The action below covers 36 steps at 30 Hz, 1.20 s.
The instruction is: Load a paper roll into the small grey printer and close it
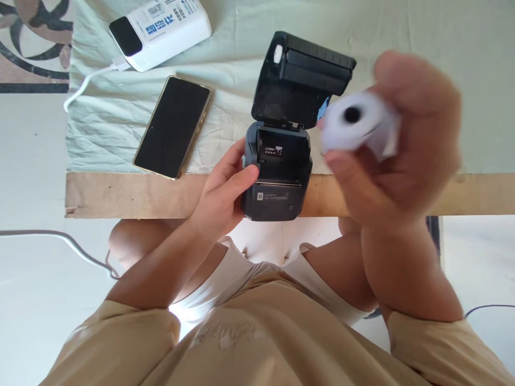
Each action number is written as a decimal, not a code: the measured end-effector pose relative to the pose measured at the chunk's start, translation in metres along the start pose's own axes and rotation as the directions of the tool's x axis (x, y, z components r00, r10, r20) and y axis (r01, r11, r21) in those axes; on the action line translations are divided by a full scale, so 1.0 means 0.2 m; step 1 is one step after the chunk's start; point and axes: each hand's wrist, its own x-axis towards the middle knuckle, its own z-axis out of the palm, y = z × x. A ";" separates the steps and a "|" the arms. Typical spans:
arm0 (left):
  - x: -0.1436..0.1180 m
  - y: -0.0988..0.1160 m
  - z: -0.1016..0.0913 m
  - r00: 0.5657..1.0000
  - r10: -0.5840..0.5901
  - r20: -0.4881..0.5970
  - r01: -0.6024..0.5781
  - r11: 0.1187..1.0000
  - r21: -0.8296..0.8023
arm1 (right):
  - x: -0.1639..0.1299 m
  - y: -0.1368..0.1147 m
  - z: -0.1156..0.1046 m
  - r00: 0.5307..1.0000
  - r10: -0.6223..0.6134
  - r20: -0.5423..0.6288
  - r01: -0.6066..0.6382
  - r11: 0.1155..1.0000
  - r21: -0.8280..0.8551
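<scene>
A small dark portable printer [277, 182] stands at the table's front edge with its lid [300, 80] swung open and its paper bay empty. My left hand [225, 187] grips the printer's left side. My right hand [398, 139] is raised to the right of the printer, blurred, and holds a white paper roll [356, 126] with a dark core hole facing me.
A black phone [173, 126] lies face up on the pale green cloth [442, 64], left of the printer. A white power bank [161, 27] with a white cable [86, 83] sits at the back left. The wooden table edge [132, 195] runs across the front.
</scene>
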 end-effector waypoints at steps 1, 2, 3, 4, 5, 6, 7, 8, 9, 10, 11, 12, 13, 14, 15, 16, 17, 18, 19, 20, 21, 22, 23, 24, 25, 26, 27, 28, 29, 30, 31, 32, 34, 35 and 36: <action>0.00 0.00 0.00 1.000 0.003 -0.004 -0.003 1.000 0.008 | 0.00 -0.02 0.02 0.998 -0.058 -0.001 0.058 0.998 -0.029; 0.00 0.00 0.01 1.000 0.007 -0.007 -0.007 1.000 0.012 | 0.00 -0.02 0.05 0.994 -0.107 -0.026 0.104 0.992 -0.071; 0.00 0.00 0.01 1.000 0.011 -0.008 -0.011 1.000 0.013 | 0.00 -0.01 0.07 0.992 -0.122 -0.025 0.118 0.985 -0.127; 0.00 0.00 0.01 1.000 0.015 -0.007 -0.015 1.000 0.013 | 0.00 0.00 0.08 0.994 -0.106 -0.010 0.102 0.977 -0.188; 0.00 0.00 0.02 1.000 0.013 -0.002 -0.013 1.000 0.013 | 0.00 0.01 0.10 0.995 -0.100 0.004 0.098 0.967 -0.234; 0.00 0.00 0.02 1.000 0.008 0.001 -0.008 1.000 0.014 | 0.00 0.03 0.11 0.994 -0.105 0.010 0.104 0.960 -0.260; 0.00 0.00 0.02 1.000 0.004 0.003 -0.004 1.000 0.014 | 0.00 0.04 0.12 0.992 -0.123 0.015 0.122 0.955 -0.271; 0.00 0.01 0.02 1.000 0.000 0.002 0.000 1.000 0.014 | 0.01 0.06 0.12 0.989 -0.144 0.021 0.145 0.952 -0.271; 0.00 0.01 0.03 1.000 -0.003 -0.003 0.003 1.000 0.013 | 0.01 0.07 0.12 0.987 -0.160 0.029 0.162 0.950 -0.266; 0.00 0.01 0.03 1.000 -0.007 -0.009 0.007 1.000 0.011 | 0.02 0.07 0.12 0.985 -0.170 0.034 0.173 0.949 -0.263; 0.00 0.01 0.03 1.000 -0.007 -0.016 0.008 1.000 0.010 | 0.02 0.07 0.12 0.984 -0.176 0.037 0.179 0.948 -0.263; 0.00 0.01 0.03 1.000 -0.007 -0.022 0.007 1.000 0.009 | 0.03 0.06 0.11 0.982 -0.184 0.035 0.187 0.946 -0.264; 0.00 0.00 0.04 1.000 -0.005 -0.023 0.005 1.000 0.011 | 0.03 0.05 0.10 0.980 -0.199 0.027 0.199 0.944 -0.263; 0.00 0.00 0.04 1.000 -0.001 -0.022 0.002 1.000 0.017 | 0.04 0.03 0.08 0.975 -0.222 0.017 0.219 0.941 -0.258; -0.01 0.00 0.03 1.000 0.006 -0.015 -0.006 1.000 0.024 | 0.04 0.01 0.07 0.966 -0.257 0.012 0.252 0.935 -0.250; 0.00 -0.01 0.03 1.000 0.014 -0.005 -0.014 0.999 0.030 | 0.03 -0.02 0.06 0.959 -0.281 0.023 0.278 0.930 -0.242; 0.00 -0.01 0.03 1.000 0.030 0.004 -0.030 0.999 0.029 | 0.02 -0.05 0.05 0.954 -0.298 0.037 0.298 0.925 -0.236; 0.00 -0.01 0.02 0.999 0.047 0.018 -0.047 0.999 0.023 | 0.01 -0.07 0.05 0.951 -0.305 0.056 0.310 0.922 -0.233; 0.00 -0.01 0.01 0.997 0.062 0.036 -0.063 0.998 0.013 | 0.00 -0.10 0.04 0.949 -0.306 0.078 0.315 0.921 -0.230; 0.00 -0.01 0.01 0.995 0.073 0.063 -0.073 0.997 0.002 | -0.01 -0.11 0.04 0.948 -0.305 0.094 0.319 0.921 -0.224; 0.00 -0.01 0.00 0.993 0.079 0.089 -0.079 0.997 -0.007 | -0.03 -0.12 0.05 0.945 -0.308 0.106 0.324 0.920 -0.218; 0.00 -0.01 -0.01 0.991 0.082 0.108 -0.082 0.997 -0.011 | -0.04 -0.13 0.05 0.942 -0.311 0.124 0.332 0.918 -0.217; 0.00 -0.01 -0.01 0.989 0.087 0.121 -0.086 0.996 -0.010 | -0.05 -0.13 0.06 0.937 -0.320 0.137 0.344 0.913 -0.220; 0.00 -0.01 -0.02 0.988 0.085 0.130 -0.086 0.996 -0.001 | -0.06 -0.12 0.06 0.935 -0.323 0.148 0.350 0.908 -0.231; 0.01 -0.01 -0.02 0.987 0.092 0.130 -0.093 0.996 0.005 | -0.07 -0.12 0.07 0.934 -0.324 0.152 0.354 0.903 -0.244; 0.01 -0.01 -0.03 0.987 0.093 0.130 -0.096 0.995 0.014 | -0.07 -0.11 0.08 0.934 -0.321 0.156 0.352 0.900 -0.257; 0.01 -0.02 -0.04 0.987 0.094 0.133 -0.098 0.995 0.023 | -0.08 -0.11 0.10 0.935 -0.324 0.146 0.353 0.898 -0.264; 0.01 -0.02 -0.04 0.985 0.086 0.148 -0.092 0.995 0.031 | -0.08 -0.11 0.11 0.934 -0.334 0.124 0.355 0.897 -0.262; 0.01 -0.01 -0.05 0.984 0.075 0.162 -0.082 0.996 0.034 | -0.08 -0.12 0.12 0.931 -0.352 0.101 0.366 0.894 -0.257; 0.01 -0.01 -0.05 0.983 0.064 0.173 -0.071 0.997 0.035 | -0.08 -0.13 0.13 0.923 -0.373 0.094 0.384 0.888 -0.253; 0.01 -0.01 -0.05 0.983 0.056 0.175 -0.063 0.997 0.037 | -0.09 -0.14 0.14 0.912 -0.399 0.099 0.411 0.876 -0.252; 0.01 -0.01 -0.05 0.985 0.045 0.167 -0.054 0.997 0.049 | -0.09 -0.14 0.14 0.903 -0.414 0.118 0.431 0.865 -0.256; 0.01 0.00 -0.04 0.992 0.032 0.119 -0.043 0.996 0.084 | -0.11 -0.14 0.12 0.912 -0.361 0.196 0.404 0.872 -0.277; 0.01 0.00 -0.04 0.996 0.032 0.086 -0.041 0.994 0.102 | -0.11 -0.13 0.10 0.927 -0.303 0.223 0.359 0.888 -0.288; 0.01 0.00 -0.03 0.998 0.028 0.062 -0.035 0.993 0.114 | -0.12 -0.12 0.08 0.943 -0.234 0.236 0.299 0.908 -0.292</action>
